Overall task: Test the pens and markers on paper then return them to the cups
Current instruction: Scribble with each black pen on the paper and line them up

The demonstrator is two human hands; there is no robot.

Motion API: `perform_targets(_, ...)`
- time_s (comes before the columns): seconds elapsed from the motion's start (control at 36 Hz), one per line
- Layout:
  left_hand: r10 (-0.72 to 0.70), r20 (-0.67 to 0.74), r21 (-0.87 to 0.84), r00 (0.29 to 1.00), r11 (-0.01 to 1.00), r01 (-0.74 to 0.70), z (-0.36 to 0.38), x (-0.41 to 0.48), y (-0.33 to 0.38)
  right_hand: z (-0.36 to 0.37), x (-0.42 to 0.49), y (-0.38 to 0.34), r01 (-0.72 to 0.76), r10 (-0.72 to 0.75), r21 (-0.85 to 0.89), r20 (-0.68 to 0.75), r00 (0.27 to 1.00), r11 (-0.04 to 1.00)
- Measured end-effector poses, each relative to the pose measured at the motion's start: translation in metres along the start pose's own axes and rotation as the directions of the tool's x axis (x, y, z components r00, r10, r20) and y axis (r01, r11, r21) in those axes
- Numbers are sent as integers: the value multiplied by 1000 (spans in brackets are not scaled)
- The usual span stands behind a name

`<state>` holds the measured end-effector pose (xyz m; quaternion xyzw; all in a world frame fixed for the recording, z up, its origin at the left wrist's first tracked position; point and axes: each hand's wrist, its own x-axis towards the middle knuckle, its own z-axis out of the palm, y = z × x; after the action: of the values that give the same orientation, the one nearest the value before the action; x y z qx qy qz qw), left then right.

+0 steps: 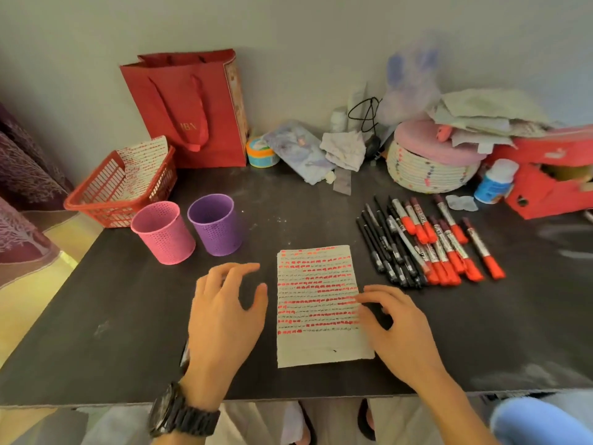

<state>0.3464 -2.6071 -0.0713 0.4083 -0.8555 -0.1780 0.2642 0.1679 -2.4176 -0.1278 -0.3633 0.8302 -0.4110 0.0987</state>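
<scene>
A sheet of paper (pixel 321 306) covered in rows of red and black test marks lies on the dark table (pixel 128 316). My left hand (pixel 224 316) hovers just left of it, fingers spread, holding nothing. My right hand (pixel 398 329) rests on the paper's right edge, fingers apart and holding nothing. A pink cup (pixel 162 232) and a purple cup (pixel 216 224) stand side by side at the left. Right of the paper lie several black pens (pixel 385 248) and several red-capped markers (pixel 449 245) in a row.
A red basket (pixel 96 200) with a marked sheet sits behind the cups, and a red paper bag (pixel 192 107) leans on the wall. A woven basket with a pink lid (pixel 430 162), a red box (pixel 552 175), a white bottle (pixel 494 181) and loose clutter crowd the back right.
</scene>
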Motion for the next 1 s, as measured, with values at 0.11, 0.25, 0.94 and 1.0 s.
perform_targets(0.11, 186, 201, -13, 962, 982, -187, 29, 30, 54, -12, -7, 11, 10, -30, -236, -83, 996, 972)
perform_targets(0.25, 265, 426, -125, 865, 964, -233, 67, 60, 109, -17, -14, 17, -32, 3, -219, -129, 992, 975)
perform_targets(0.94, 10, 656, 74, 754, 994, -78, 129, 92, 160, -19, -9, 18, -50, 34, -101, -157, 987, 994)
perform_targets(1.0, 38, 625, -1, 779, 999, -47, 122, 90, 155, -20, -10, 17, -57, 43, -79, -166, 985, 995)
